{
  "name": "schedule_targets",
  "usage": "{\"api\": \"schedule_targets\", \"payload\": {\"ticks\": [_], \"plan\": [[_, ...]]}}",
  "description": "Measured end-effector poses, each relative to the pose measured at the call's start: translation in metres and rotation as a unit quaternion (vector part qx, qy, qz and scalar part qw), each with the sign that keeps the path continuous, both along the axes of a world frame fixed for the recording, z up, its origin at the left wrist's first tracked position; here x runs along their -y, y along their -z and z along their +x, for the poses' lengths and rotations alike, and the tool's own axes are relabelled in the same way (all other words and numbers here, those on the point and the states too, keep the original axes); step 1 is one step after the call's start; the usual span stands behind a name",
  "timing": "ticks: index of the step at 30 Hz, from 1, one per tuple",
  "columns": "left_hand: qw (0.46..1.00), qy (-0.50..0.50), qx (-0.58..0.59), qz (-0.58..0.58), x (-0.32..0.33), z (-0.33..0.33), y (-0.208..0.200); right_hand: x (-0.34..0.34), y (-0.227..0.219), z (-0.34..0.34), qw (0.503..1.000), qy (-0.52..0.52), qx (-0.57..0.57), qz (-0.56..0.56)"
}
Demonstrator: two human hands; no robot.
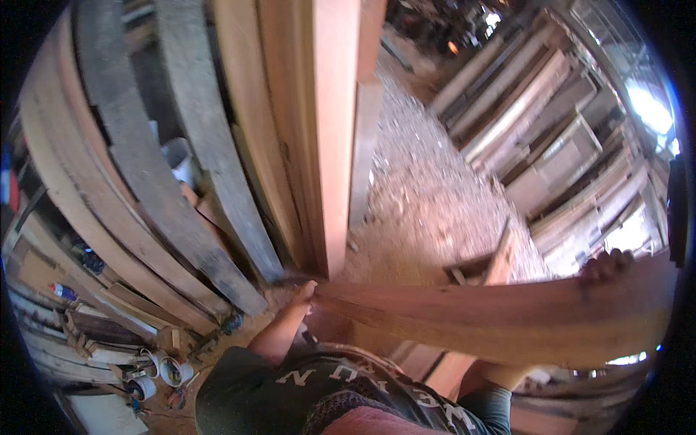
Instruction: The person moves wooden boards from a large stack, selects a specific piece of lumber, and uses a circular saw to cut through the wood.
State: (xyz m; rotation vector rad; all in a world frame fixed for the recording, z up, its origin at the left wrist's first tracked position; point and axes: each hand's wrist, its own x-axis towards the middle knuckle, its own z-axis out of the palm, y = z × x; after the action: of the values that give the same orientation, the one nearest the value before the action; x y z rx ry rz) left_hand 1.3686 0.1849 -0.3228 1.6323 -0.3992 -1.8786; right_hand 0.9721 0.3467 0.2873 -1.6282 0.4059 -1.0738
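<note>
Basically, left hand (305, 294) grips the plank (464, 315) by its left end; right hand (607, 266) hooks its far edge, probably for balance.

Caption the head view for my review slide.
Left hand and right hand hold a broad reddish wooden plank near long tan wooden boards.
</note>
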Motion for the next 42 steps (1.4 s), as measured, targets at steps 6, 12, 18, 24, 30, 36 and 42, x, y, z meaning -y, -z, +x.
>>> {"api": "schedule_targets", "payload": {"ticks": [6,12,18,24,30,36,42], "plan": [[0.795,0.07,-0.036,-0.602,0.06,0.057,-0.241,0.193,-0.013,0.156,0.863,0.43,0.246,-0.102],[0.769,-0.052,0.231,-0.593,0.121,0.048,-0.38,0.327,-0.015,0.238,0.886,0.399,-0.065,-0.227],[0.711,-0.191,0.309,-0.603,0.259,0.105,-0.359,0.287,0.155,0.174,0.916,0.247,-0.283,-0.139],[0.737,-0.228,0.322,-0.548,0.36,0.163,-0.339,0.211,0.332,0.078,0.829,0.323,-0.426,0.162],[0.753,-0.243,0.338,-0.509,0.441,0.198,-0.326,0.09,0.498,0.007,0.782,0.393,-0.363,0.319],[0.712,-0.256,0.402,-0.515,0.48,0.205,-0.3,0.001,0.577,0.01,0.732,0.435,-0.322,0.414],[0.681,-0.231,0.548,-0.427,0.465,0.211,-0.281,-0.039,0.569,0.048,0.722,0.415,-0.356,0.423]]}}
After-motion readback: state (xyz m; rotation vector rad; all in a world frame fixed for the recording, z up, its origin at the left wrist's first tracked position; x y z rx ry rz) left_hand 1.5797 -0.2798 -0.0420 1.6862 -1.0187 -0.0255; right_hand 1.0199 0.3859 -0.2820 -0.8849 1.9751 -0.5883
